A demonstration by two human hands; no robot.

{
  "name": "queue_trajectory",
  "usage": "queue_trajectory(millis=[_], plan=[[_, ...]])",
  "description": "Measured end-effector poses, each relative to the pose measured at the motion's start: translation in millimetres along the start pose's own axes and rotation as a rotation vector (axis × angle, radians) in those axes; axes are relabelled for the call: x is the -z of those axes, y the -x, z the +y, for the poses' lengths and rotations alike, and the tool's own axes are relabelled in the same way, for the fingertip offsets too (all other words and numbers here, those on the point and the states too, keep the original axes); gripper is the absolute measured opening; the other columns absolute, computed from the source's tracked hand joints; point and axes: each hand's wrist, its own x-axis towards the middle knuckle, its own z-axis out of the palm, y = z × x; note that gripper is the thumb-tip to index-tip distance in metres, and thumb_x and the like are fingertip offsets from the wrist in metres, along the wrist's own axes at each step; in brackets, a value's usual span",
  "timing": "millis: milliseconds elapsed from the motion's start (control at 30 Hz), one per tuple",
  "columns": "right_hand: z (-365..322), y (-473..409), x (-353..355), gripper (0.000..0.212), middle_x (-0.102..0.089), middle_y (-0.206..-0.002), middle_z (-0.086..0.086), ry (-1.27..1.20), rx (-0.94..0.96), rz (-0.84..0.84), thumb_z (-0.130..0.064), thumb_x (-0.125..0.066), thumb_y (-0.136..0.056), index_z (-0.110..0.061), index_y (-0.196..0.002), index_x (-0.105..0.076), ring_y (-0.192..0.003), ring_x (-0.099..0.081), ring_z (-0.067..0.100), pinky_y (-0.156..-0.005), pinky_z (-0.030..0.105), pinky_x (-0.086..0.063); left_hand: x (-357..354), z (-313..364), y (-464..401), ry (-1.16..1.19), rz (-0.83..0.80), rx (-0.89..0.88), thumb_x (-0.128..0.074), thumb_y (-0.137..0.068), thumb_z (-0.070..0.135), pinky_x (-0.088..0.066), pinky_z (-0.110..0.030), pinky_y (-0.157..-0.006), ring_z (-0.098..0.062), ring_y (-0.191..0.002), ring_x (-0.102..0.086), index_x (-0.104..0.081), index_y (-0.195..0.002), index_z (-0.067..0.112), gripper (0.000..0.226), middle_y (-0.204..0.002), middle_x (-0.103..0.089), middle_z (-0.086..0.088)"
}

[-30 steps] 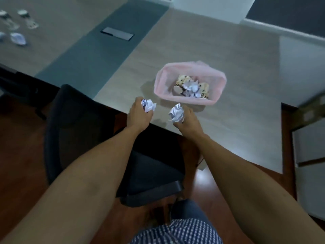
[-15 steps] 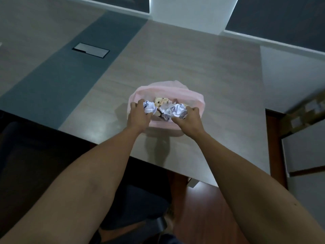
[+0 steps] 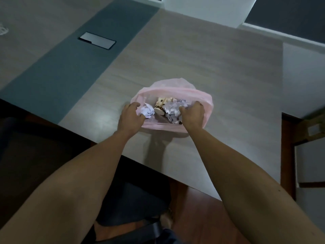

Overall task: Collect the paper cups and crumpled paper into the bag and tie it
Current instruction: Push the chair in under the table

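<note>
A pink plastic bag (image 3: 202, 95) stands open on the wooden table, near its front edge. Inside lie a brown-spotted paper cup (image 3: 162, 103) and crumpled white paper (image 3: 182, 103). Both of my hands are over the bag's mouth. My left hand (image 3: 131, 115) holds a crumpled paper ball (image 3: 147, 110) at its fingertips, just inside the left rim. My right hand (image 3: 192, 114) is curled on another crumpled paper ball (image 3: 173, 110) above the bag's contents. The bag's bottom is hidden by the paper and my hands.
The table (image 3: 219, 67) has a dark grey centre strip with a metal cable hatch (image 3: 97, 40). A black office chair (image 3: 133, 194) sits below the table edge in front of me. A wooden cabinet (image 3: 309, 127) stands at the right.
Both hands moved forward from the table edge to the bag, each carrying a paper ball, and now reach into its mouth. The view has tilted closer over the bag.
</note>
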Motion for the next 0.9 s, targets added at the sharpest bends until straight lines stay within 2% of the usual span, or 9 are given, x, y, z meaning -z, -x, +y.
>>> queue_trajectory(millis=[100,267,333,433,500,567,700,800,900], plan=[[-5.8,10.6,-1.5,0.039,-0.07,-0.108,0.012,-0.043,-0.081,0.044,-0.027,-0.08,-0.085,-0.002,-0.113,-0.066,-0.098,-0.069,0.03,-0.082,0.038,-0.058,17.0,-4.0,7.2,0.003,0.018,-0.028,-0.07,-0.085,0.014,-0.05,-0.038,-0.098,-0.03,-0.111,-0.061,-0.063,-0.13,0.012,0.045,-0.124,-0.061,-0.012],[-23.2,51.4,4.7,0.047,-0.051,-0.135,0.019,-0.023,-0.183,0.105,-0.025,-0.069,-0.095,-0.003,-0.132,-0.049,-0.113,-0.059,0.039,-0.095,0.043,-0.048,61.2,-17.2,23.9,-0.04,0.019,-0.069,-0.068,-0.085,0.017,-0.05,-0.036,-0.093,-0.026,-0.109,-0.061,-0.064,-0.126,0.014,0.042,-0.117,-0.064,-0.008],[-29.8,75.6,4.4,0.041,-0.055,-0.13,0.016,-0.005,-0.149,0.089,-0.027,-0.07,-0.093,-0.006,-0.125,-0.056,-0.111,-0.06,0.038,-0.094,0.045,-0.049,85.7,-23.8,34.4,-0.046,0.018,-0.08,-0.068,-0.087,0.019,-0.051,-0.037,-0.094,-0.024,-0.108,-0.061,-0.064,-0.127,0.015,0.041,-0.119,-0.064,-0.007],[-39.7,114.9,-3.8,0.023,-0.065,-0.111,0.01,-0.005,-0.045,0.029,-0.029,-0.071,-0.087,-0.014,-0.103,-0.064,-0.101,-0.064,0.034,-0.09,0.046,-0.05,126.8,-43.2,52.8,-0.062,0.006,-0.119,-0.068,-0.09,0.023,-0.05,-0.038,-0.094,-0.023,-0.109,-0.06,-0.062,-0.13,0.016,0.041,-0.119,-0.064,-0.005],[-47.7,148.6,-13.7,0.019,-0.067,-0.098,0.009,0.006,0.056,-0.022,-0.028,-0.07,-0.085,-0.013,-0.094,-0.066,-0.095,-0.064,0.032,-0.08,0.037,-0.046,157.5,-63.6,66.7,-0.092,-0.001,-0.146,-0.067,-0.091,0.025,-0.049,-0.038,-0.093,-0.024,-0.109,-0.059,-0.06,-0.132,0.016,0.042,-0.118,-0.063,-0.004],[-54.6,188.3,-25.4,0.018,-0.069,-0.098,0.011,0.007,0.156,-0.053,-0.023,-0.07,-0.086,-0.009,-0.096,-0.067,-0.095,-0.063,0.031,-0.077,0.035,-0.046,187.8,-88.2,80.9,-0.126,-0.021,-0.164,-0.064,-0.094,0.027,-0.048,-0.039,-0.093,-0.025,-0.11,-0.059,-0.058,-0.135,0.017,0.043,-0.121,-0.062,-0.005],[-65.1,273.2,-56.0,0.015,-0.069,-0.091,0.008,-0.015,0.205,-0.105,-0.024,-0.067,-0.085,-0.01,-0.093,-0.066,-0.089,-0.064,0.028,-0.072,0.033,-0.045,242.6,-139.0,111.6,-0.154,-0.039,-0.15,-0.062,-0.096,0.027,-0.047,-0.041,-0.098,-0.029,-0.117,-0.058,-0.054,-0.14,0.015,0.046,-0.13,-0.061,-0.009],[-72.5,331.0,-76.5,0.031,-0.07,-0.103,0.005,-0.017,0.223,-0.163,-0.029,-0.068,-0.089,-0.011,-0.115,-0.069,-0.097,-0.064,0.021,-0.08,0.027,-0.043,277.3,-172.6,138.3,-0.112,-0.028,-0.12,-0.064,-0.095,0.027,-0.047,-0.041,-0.102,-0.03,-0.121,-0.059,-0.053,-0.143,0.013,0.051,-0.136,-0.061,-0.012],[-86.0,383.4,-88.3,0.034,-0.064,-0.1,-0.001,0.01,0.298,-0.231,-0.033,-0.069,-0.091,-0.012,-0.118,-0.067,-0.097,-0.062,0.019,-0.083,0.027,-0.044,308.5,-205.1,160.4,-0.164,-0.022,-0.144,-0.064,-0.094,0.026,-0.051,-0.043,-0.101,-0.031,-0.119,-0.061,-0.055,-0.142,0.012,0.051,-0.135,-0.061,-0.013]])
